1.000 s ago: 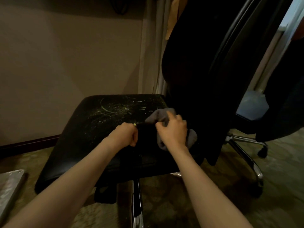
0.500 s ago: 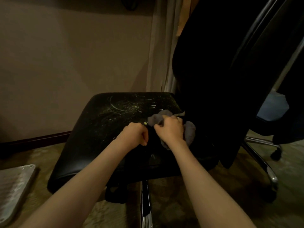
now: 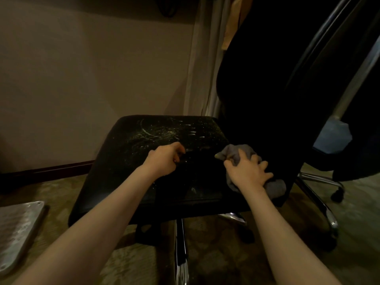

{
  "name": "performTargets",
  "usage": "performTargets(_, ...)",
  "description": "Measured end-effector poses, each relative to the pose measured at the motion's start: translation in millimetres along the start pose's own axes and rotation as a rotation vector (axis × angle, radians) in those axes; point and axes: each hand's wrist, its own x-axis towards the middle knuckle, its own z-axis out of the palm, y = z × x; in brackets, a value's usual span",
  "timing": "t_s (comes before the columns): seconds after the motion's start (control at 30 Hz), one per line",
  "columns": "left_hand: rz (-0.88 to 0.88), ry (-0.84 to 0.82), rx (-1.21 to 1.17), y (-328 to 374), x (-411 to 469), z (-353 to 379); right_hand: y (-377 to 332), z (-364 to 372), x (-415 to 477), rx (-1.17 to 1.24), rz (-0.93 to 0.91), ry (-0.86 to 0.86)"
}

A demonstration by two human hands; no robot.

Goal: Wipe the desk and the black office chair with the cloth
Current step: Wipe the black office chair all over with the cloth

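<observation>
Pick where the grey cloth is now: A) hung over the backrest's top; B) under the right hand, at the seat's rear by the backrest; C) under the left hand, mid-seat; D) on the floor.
B: the right hand presses on the grey cloth at the rear of the seat, against the backrest.

The right hand (image 3: 249, 172) covers the middle of the cloth (image 3: 234, 153). The left hand (image 3: 164, 159) has its fingers curled under, and whether they hold anything cannot be told. The chair's back (image 3: 267, 79) is near-black and cut off at the top edge. The metal plate (image 3: 18, 227) is cut off at the left edge.
</observation>
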Motion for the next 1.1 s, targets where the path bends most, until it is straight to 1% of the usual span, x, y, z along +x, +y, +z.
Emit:
performTargets(0.2,-0.129,0.067,-0.127,-32,-20,-19,-28,3,-19,0.064,0.014,0.041)
performTargets(0.33,-0.176,0.137,-0.213,-35,-30,-14,-67,6,-54,0.101,-0.101,-0.024)
performTargets(0.47,-0.171,0.221,-0.224,-30,-33,-18,-110,11,-77,0.143,-0.178,-0.088)
performTargets(0.57,-0.225,0.306,-0.223,-37,-41,-29,-140,12,-84,0.211,-0.252,-0.171)
performTargets(0.67,-0.284,0.311,-0.235,-49,-51,-36,-154,10,-78,0.305,-0.284,-0.215)
performTargets(0.73,-0.313,0.294,-0.25,-57,-57,-38,-151,7,-70,0.368,-0.25,-0.19)
performTargets(0.8,-0.334,0.292,-0.24,-62,-60,-42,-138,-1,-59,0.404,-0.197,-0.115)
performTargets(0.9,-0.358,0.32,-0.228,-64,-60,-46,-104,-14,-37,0.35,-0.091,0.027)
performTargets(0.93,-0.361,0.321,-0.236,-63,-60,-47,-89,-15,-30,0.314,-0.051,0.046)
performTargets(1.0,-0.353,0.307,-0.242,-62,-58,-46,-65,-12,-24,0.231,0.007,0.026)
performTargets(1.1,-0.362,0.231,-0.201,-63,-53,-41,-59,1,-37,0.092,-0.038,-0.009)
